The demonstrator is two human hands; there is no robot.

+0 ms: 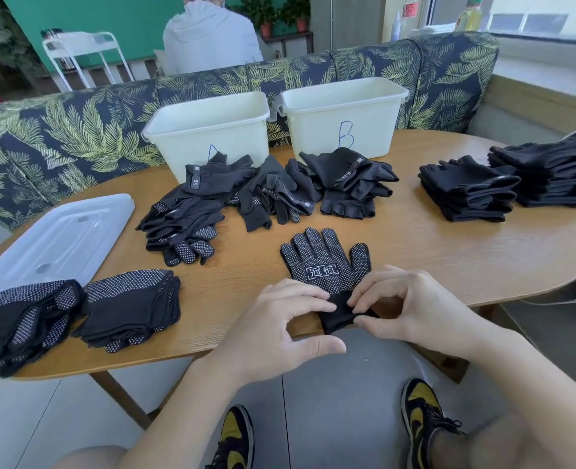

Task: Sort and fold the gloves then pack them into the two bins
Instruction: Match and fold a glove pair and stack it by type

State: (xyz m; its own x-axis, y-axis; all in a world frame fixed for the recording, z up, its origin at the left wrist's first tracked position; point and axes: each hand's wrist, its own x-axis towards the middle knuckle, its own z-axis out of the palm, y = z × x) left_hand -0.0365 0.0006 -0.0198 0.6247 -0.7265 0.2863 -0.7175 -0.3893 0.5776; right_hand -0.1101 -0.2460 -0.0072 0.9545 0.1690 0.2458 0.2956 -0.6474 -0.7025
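Wooden table (415,252): gloves (327,262), two bins (212,130), perhaps a lid (63,238).

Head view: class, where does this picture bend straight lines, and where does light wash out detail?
Head view: wide-angle distortion curves the table edge and sofa back; daylight overexposes the window at top right; the dotted glove under the hands stays sharp.

Both my forearms reach up from the lower edge of the frame and meet near its centre. My left hand (280,326) is palm down, fingers bent, their tips pressing the cuff of the dotted glove (327,265), thumb stretched out to the right beneath them. My right hand (412,309) pinches that same cuff between curled fingertips and thumb.
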